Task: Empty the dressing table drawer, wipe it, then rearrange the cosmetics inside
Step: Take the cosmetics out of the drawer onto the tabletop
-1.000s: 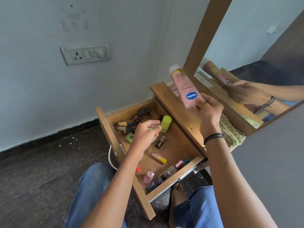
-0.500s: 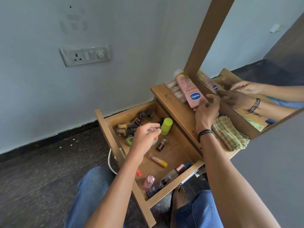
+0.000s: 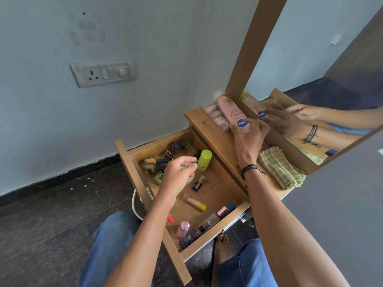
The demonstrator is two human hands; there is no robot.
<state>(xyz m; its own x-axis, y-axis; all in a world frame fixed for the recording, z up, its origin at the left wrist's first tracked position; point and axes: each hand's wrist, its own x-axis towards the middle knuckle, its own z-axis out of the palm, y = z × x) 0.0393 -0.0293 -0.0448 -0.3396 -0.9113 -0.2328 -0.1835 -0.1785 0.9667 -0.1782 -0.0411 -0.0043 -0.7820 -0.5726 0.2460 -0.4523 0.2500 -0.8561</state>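
The wooden drawer [image 3: 216,190] is pulled open and holds several cosmetics: nail polish bottles [image 3: 157,162], a lime-green roll-on [image 3: 204,160], a pink stick with a yellow cap [image 3: 193,201] and a pink bottle [image 3: 183,228]. My left hand [image 3: 178,175] hovers over the drawer's middle, its fingers curled on a small white round jar [image 3: 190,180]. My right hand [image 3: 248,137] grips the lower end of a pink lotion tube [image 3: 229,109]. The tube lies on the dressing tabletop [image 3: 213,137] beside a clear pack [image 3: 213,116].
A folded green checked cloth [image 3: 279,168] lies on the tabletop to the right of my wrist. The mirror [image 3: 310,59] stands directly behind the tube. A wall socket [image 3: 103,73] is at the left. My knees and a bare foot [image 3: 222,245] are under the drawer.
My right hand has lowered the pink tube from mid-air onto the tabletop, next to the clear pack by the mirror. My left hand has stayed over the drawer.
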